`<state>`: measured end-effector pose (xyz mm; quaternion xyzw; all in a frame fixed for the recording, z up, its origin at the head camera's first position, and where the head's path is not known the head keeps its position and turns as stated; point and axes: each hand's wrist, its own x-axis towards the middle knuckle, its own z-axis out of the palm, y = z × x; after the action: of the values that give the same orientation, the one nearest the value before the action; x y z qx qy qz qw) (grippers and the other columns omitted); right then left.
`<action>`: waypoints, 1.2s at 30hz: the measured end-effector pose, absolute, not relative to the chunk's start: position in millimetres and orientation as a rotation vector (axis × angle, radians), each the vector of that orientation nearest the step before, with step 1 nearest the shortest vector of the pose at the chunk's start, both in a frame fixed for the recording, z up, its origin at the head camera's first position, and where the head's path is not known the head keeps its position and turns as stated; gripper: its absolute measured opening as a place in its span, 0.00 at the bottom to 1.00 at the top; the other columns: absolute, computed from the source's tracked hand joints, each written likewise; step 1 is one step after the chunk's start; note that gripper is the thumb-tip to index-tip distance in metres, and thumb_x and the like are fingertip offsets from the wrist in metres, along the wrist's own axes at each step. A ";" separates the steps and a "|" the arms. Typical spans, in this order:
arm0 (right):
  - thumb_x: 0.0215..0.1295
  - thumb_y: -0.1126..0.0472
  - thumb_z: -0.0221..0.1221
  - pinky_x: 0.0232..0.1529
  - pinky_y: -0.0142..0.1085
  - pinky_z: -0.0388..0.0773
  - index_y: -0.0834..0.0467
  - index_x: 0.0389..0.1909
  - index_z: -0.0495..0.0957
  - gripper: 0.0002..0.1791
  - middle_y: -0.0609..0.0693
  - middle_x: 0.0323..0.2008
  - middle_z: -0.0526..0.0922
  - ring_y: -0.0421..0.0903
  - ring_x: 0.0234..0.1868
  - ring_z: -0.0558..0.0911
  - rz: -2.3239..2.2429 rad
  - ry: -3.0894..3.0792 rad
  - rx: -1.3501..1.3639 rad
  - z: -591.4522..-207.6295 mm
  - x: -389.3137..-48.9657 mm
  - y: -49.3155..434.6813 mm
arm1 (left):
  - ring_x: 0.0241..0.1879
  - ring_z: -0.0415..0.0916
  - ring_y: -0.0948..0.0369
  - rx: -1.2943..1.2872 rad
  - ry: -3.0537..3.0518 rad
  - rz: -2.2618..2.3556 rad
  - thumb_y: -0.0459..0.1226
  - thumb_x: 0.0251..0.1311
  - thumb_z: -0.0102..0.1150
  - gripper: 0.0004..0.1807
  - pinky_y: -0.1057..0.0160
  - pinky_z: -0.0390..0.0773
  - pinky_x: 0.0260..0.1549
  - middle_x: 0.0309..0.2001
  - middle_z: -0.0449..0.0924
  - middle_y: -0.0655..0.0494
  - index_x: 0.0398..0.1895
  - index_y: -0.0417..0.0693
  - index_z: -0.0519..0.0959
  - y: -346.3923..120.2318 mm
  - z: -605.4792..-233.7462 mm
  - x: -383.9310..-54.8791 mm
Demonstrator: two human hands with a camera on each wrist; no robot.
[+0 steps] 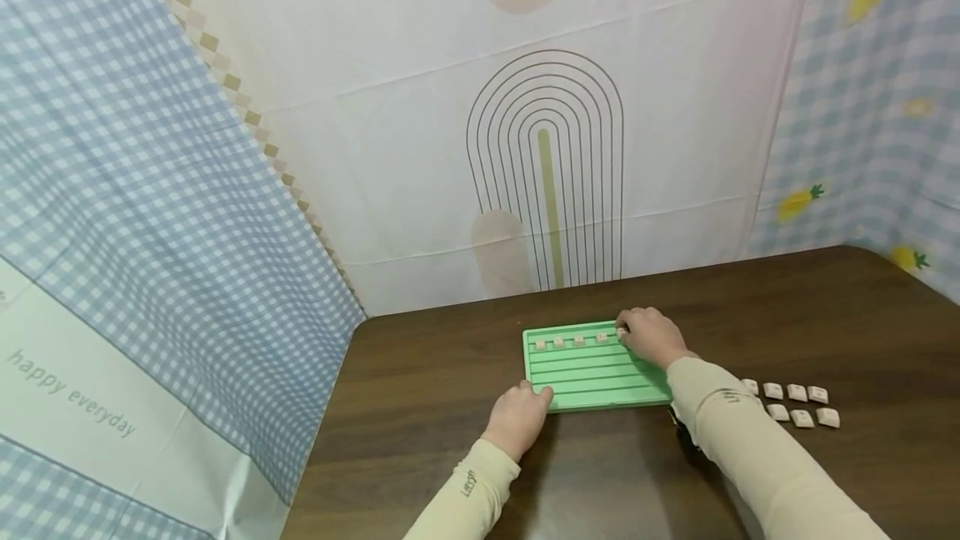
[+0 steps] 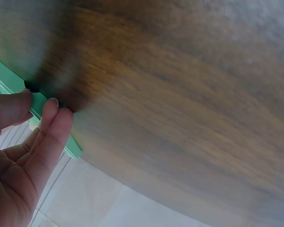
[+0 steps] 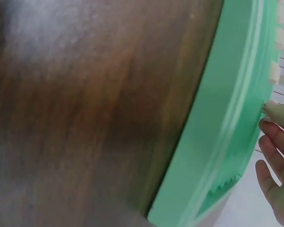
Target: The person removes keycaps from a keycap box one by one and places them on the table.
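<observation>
A light green ridged tray (image 1: 592,379) lies on the table, with several small white keycaps (image 1: 579,341) in a row along its far groove. My left hand (image 1: 517,419) grips the tray's near left corner; the left wrist view shows the thumb and fingers (image 2: 57,130) pinching its green rim (image 2: 7,78). Over the far right part of the tray, my right hand (image 1: 654,337) pinches a white keycap (image 1: 621,332) at the end of the row. That keycap is mostly hidden by the fingertips in the right wrist view, where the right hand (image 3: 281,156) reaches over the groove.
Two rows of loose white keycaps (image 1: 801,418) lie on the brown wooden table (image 1: 420,390) to the right of the tray, partly behind my right sleeve (image 1: 750,432). A dark object (image 1: 686,440) shows under the right forearm. Patterned cloths (image 1: 390,148) hang behind and at the sides.
</observation>
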<state>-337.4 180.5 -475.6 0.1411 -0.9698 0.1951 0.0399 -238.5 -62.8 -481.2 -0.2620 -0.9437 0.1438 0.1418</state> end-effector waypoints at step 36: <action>0.53 0.59 0.64 0.26 0.33 0.70 0.48 0.29 0.78 0.05 0.39 0.28 0.78 0.37 0.29 0.76 0.351 -2.963 0.436 -482.5 -195.7 269.6 | 0.21 0.75 0.57 -0.768 -2.724 0.323 0.31 0.57 0.54 0.03 0.65 0.76 0.17 0.25 0.76 0.49 0.33 0.48 0.74 -63.4 -481.6 -239.1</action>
<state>-195.7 269.6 -482.5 0.1443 -0.9807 0.1162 0.0629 -239.1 -63.4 -481.6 -0.2668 -0.9460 0.1121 0.1461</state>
